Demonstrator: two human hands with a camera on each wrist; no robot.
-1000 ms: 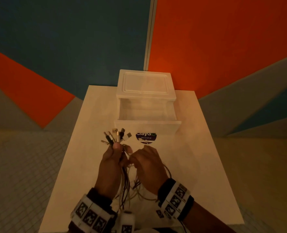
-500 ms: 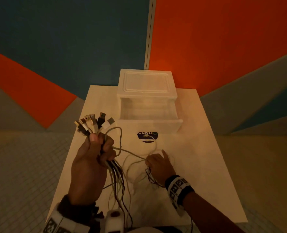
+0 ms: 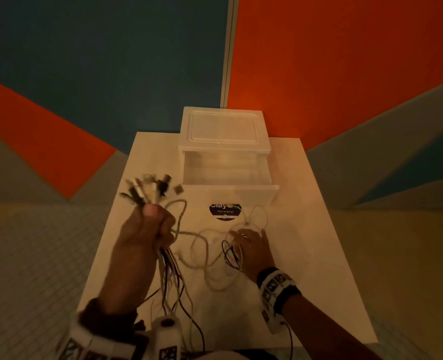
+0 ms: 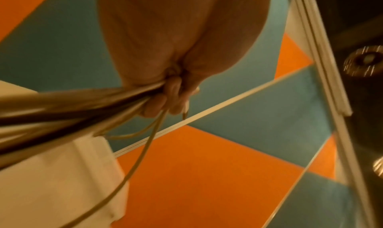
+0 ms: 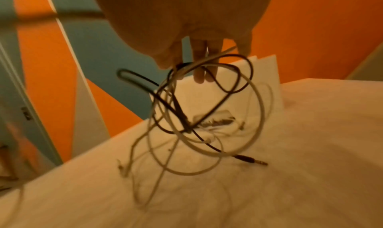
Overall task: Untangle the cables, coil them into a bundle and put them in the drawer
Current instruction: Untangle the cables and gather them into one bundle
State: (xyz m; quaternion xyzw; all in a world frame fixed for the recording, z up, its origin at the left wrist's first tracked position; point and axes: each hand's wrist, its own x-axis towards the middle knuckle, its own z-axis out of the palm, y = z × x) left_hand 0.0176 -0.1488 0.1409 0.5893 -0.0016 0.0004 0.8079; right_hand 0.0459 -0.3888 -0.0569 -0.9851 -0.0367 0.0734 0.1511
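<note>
My left hand [image 3: 150, 227] is raised over the table's left side and grips a bunch of black and white cables [image 3: 171, 271]. Their plugs [image 3: 150, 189] fan out blurred above the fist. In the left wrist view the fingers [image 4: 165, 99] curl round the strands [image 4: 72, 103]. My right hand [image 3: 251, 242] is lower, to the right, its fingers [image 5: 199, 67] straight, with tangled loose loops [image 5: 207, 117] draped over them and trailing onto the table. A black jack plug [image 5: 250, 160] lies on the tabletop. The white drawer [image 3: 230, 194] stands pulled out, nothing visible inside.
The drawer belongs to a small white plastic unit [image 3: 224, 131] at the back of the white table [image 3: 306, 242], against an orange and blue wall. A dark round sticker [image 3: 224, 210] lies in front of the drawer. Tiled floor surrounds the table.
The hands have parted. My left hand rose and moved left with the gripped bunch. My right hand moved right and down to the loose loops on the table.
</note>
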